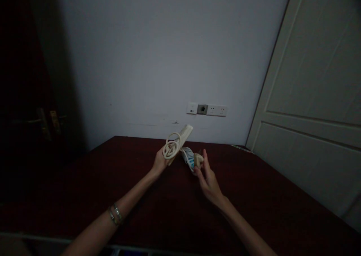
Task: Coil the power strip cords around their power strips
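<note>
One power strip, one plug, two hands at work above the desk

One power strip (185, 134), long, narrow and off-white, is in the left hand (160, 162), tilted so that its far end points up and away to the right. Its face is too dim to read. One pale cord (170, 150) is gathered at the left hand in at least two round loops, the fingers closed around strip and cord together. One beige, chunky plug (197, 160), with thin prongs showing at its top, sits in the right hand (210, 182), pinched between thumb and fingers. Between the two hands, just beside the plug, is one whitish striped piece (187, 154) with a blue patch; what it is cannot be told. Two bands (115, 214) circle the left wrist.

Beneath both hands spreads one dark red desk (169, 207). Beyond them, on one pale wall (141, 60), four plates (216, 110) stand in a row: three white, one grey. One dark door (19, 79) is well to the left of the hands; one white panelled surface (313, 71) rises well to their right.
</note>
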### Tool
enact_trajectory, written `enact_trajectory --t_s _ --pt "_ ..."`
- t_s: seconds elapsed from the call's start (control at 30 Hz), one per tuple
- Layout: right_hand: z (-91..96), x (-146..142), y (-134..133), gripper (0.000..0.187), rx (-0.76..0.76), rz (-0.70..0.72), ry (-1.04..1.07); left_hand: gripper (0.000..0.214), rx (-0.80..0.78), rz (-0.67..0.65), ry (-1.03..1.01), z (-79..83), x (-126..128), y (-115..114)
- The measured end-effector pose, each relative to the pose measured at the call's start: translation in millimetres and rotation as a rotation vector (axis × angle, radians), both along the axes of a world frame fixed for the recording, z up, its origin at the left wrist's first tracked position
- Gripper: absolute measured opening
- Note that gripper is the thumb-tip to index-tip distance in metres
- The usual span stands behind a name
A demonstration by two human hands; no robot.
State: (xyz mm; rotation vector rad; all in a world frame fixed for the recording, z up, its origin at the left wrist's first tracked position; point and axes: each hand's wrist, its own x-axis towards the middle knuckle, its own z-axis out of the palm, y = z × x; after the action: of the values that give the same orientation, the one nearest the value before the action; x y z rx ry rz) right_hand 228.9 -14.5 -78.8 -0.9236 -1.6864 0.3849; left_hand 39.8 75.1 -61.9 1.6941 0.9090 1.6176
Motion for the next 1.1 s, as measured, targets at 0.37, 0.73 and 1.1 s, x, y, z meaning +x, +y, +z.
enact_trajectory --t_s 0.37,0.73,1.1 --pt "6.8 -24.0 13.8 0.074 -0.236 0.345 0.090 0.059 -0.419 -0.087 -0.046 -13.0 -5.9 2.3" --pt "3.0 -39.8 57.3 0.030 -0.236 0.329 0.276 0.070 -0.194 0.386 0.512 -18.2 -20.7 -12.0" --pt "-26.6 -49.5 88.3 0.032 -0.071 0.158 0.302 0.068 -0.249 0.478 0.932 -41.1 -7.9 -30.3"
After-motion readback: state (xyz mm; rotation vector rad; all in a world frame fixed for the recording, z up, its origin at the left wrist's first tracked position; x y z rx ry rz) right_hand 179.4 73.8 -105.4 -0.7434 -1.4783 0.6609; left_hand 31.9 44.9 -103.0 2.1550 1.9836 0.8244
